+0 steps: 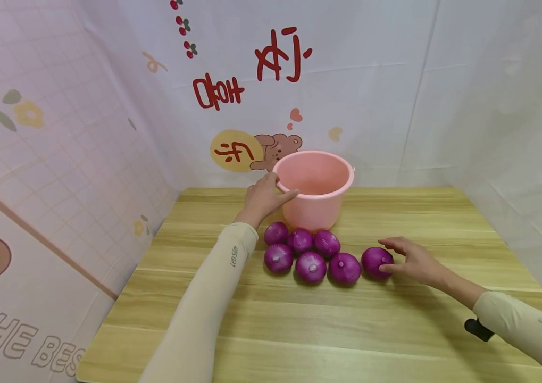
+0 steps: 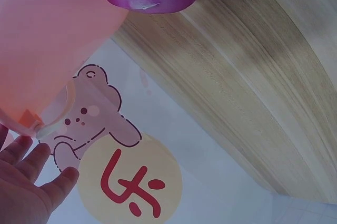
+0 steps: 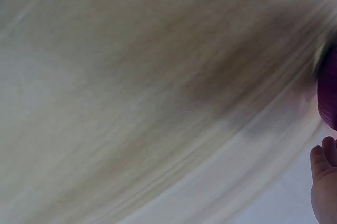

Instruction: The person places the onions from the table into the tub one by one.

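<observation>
A pink bucket point(image 1: 316, 210) stands upright toward the back of the wooden table. My left hand point(image 1: 265, 198) is at its left rim, fingers extended, thumb pointing along the front edge. In the left wrist view, the fingers point(image 2: 32, 161) lie beside the rim and handle joint, not wrapped round them. Several purple onions point(image 1: 311, 267) sit in two rows before the bucket. At the right end of the front row is another onion point(image 1: 376, 262). My right hand point(image 1: 416, 263) is spread beside it, thumb overlapping its edge; whether they touch I cannot tell.
The wooden table point(image 1: 309, 330) carries the bucket and onions. Behind it hangs a white printed cloth point(image 1: 371, 96) with a bear and red characters; more cloth point(image 1: 60, 159) borders the left side. A dark object point(image 1: 478, 330) is by my right wrist.
</observation>
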Tool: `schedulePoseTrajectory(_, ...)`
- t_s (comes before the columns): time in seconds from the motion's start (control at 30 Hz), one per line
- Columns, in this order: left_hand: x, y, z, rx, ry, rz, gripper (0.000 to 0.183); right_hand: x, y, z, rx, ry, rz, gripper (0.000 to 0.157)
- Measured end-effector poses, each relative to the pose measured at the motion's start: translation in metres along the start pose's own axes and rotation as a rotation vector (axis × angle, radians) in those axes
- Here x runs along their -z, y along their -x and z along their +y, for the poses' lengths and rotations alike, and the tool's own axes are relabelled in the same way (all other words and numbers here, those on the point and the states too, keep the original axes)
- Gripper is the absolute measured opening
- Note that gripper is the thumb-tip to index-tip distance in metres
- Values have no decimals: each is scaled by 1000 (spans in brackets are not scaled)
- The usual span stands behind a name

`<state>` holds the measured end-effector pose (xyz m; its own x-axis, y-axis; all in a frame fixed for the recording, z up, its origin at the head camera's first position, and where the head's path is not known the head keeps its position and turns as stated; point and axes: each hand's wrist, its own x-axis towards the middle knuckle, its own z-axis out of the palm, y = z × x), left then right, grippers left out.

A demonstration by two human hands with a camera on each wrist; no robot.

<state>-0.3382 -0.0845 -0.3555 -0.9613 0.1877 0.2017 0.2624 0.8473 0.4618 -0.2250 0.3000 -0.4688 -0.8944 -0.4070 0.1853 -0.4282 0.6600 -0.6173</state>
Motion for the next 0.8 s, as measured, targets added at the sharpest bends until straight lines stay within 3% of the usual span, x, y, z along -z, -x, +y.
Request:
schedulePoseTrajectory(0.5,4,2,2,18,-8,-19,72,-9,-2,0,60,20,-39,76)
schedulePoseTrajectory(0.8,1,1,1,21,10,-25,71,-13,-3,5,44,-11,-37,75)
